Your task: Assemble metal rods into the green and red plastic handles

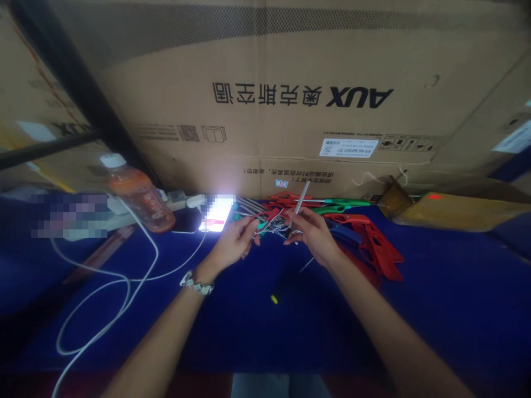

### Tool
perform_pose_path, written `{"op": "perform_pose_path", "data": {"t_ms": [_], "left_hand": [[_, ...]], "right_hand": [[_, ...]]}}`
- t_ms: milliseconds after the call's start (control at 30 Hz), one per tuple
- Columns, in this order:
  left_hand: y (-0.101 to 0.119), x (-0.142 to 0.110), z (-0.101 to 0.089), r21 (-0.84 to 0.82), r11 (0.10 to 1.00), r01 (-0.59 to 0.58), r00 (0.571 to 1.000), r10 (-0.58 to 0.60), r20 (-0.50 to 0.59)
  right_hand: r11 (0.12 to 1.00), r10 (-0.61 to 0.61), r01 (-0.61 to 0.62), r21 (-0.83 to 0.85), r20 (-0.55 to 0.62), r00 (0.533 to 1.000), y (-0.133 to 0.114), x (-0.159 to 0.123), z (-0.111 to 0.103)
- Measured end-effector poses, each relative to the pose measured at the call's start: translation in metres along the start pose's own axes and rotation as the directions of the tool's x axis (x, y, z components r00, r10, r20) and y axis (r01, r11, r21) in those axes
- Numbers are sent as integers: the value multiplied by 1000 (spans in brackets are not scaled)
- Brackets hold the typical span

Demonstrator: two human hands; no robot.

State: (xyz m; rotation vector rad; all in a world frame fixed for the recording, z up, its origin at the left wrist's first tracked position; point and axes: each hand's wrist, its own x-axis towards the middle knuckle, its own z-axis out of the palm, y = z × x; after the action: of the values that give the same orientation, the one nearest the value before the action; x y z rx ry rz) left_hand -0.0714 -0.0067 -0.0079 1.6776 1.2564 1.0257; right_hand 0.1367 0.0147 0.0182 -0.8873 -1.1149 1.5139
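Note:
Over the blue tabletop, my left hand [236,237] has its fingers pinched on a small red part [271,218] with a bit of green beside it; the exact kind is unclear. My right hand [313,232] grips a thin, pale grey metal strip [302,198] that slants up and to the right. Between and just behind both hands lies a tangle of small metal pieces [279,224]. Red plastic trigger-like handles [375,246] lie to the right of my right hand. A small yellow piece [274,299] rests on the cloth nearer to me.
An upside-down printed cardboard box [265,121] walls off the back. At left stand a drink bottle [139,193] and a lit phone [218,213], with a looping white cable [124,276]. Green handles [336,207] and a yellow package [448,213] lie at the right.

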Motion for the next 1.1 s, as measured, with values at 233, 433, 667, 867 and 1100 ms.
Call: {"op": "perform_pose_path", "data": {"t_ms": [233, 433, 667, 867, 1100], "left_hand": [[-6, 0, 0, 7, 1000, 9, 999, -9, 40], [-2, -1, -1, -3, 1000, 12, 996, -12, 85], [2, -4, -5, 58, 998, -34, 989, 25, 144], [6, -5, -5, 121, 991, -50, 991, 34, 131], [12, -5, -6, 153, 987, -56, 992, 38, 122]], "right_hand": [[999, -32, 32, 41, 4, 999, -2, 2, -2], [996, -83, 85, 40, -56, 995, 1, 5, -2], [987, -152, 157, 39, -112, 982, 0, 7, -1], [980, -188, 194, 40, -116, 975, 0, 6, 1], [976, -212, 215, 24, -102, 972, -1, 6, 3]]}}
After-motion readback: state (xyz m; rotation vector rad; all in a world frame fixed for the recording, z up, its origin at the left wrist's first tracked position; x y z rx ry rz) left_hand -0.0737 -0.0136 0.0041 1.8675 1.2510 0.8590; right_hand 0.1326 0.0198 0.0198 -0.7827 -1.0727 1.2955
